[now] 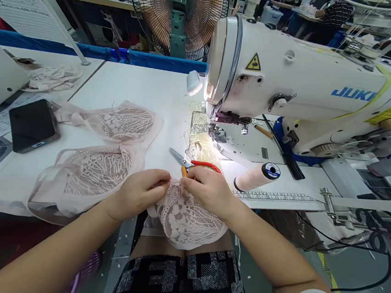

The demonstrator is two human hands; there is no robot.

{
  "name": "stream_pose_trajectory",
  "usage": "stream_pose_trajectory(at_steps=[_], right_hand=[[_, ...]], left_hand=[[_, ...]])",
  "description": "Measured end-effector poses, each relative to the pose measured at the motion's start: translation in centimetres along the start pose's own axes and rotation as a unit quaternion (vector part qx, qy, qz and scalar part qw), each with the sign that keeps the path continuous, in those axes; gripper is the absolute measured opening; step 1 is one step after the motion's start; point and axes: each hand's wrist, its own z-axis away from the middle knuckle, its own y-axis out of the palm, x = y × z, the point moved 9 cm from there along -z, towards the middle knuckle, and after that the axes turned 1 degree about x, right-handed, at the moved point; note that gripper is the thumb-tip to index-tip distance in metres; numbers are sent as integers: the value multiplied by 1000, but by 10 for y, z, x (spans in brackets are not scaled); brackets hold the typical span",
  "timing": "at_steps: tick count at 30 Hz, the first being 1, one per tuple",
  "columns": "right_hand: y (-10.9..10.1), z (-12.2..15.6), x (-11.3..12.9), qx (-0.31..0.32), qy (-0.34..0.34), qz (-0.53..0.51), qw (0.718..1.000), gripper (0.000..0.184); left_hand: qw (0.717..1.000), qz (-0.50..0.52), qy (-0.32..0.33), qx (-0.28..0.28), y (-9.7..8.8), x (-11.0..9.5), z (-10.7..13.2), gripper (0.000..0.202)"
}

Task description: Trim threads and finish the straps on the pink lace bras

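A pale pink lace bra (188, 217) hangs over the table's front edge, above the lap. My left hand (143, 190) pinches its upper edge at the left. Just to the right, my right hand (208, 189) grips the same edge between thumb and fingers. Behind my right hand lie scissors (205, 164) with red and orange handles, blades pointing up and left; the hand partly covers them. Further left, more lace bra pieces (99, 169) are spread on the white table, close to my left forearm.
The white sewing machine (264, 75) stands at the right, its needle area lit. A pink thread cone (256, 176) lies by the printed ruler (280, 198). At left are a black phone (33, 125) and papers; a large fan (179, 16) stands behind the table.
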Motion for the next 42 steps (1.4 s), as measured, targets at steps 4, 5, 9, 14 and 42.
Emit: stream_pose_trajectory(at_steps=[4, 5, 9, 14, 42], right_hand=[[-1, 1, 3, -23, -28, 52, 998, 28], [-1, 1, 3, -21, -27, 54, 998, 28], [-1, 1, 6, -22, -43, 75, 996, 26], [-2, 1, 9, -22, -61, 95, 993, 23], [5, 44, 39, 2, -18, -587, 810, 25]], left_hand=[[1000, 10, -17, -21, 0, 6, 2, 29], [1000, 10, -19, -21, 0, 7, 2, 29], [1000, 10, -17, -21, 0, 6, 1, 30], [999, 26, -33, -17, -1, 2, 1, 30], [885, 337, 13, 320, 26, -65, 53, 15]])
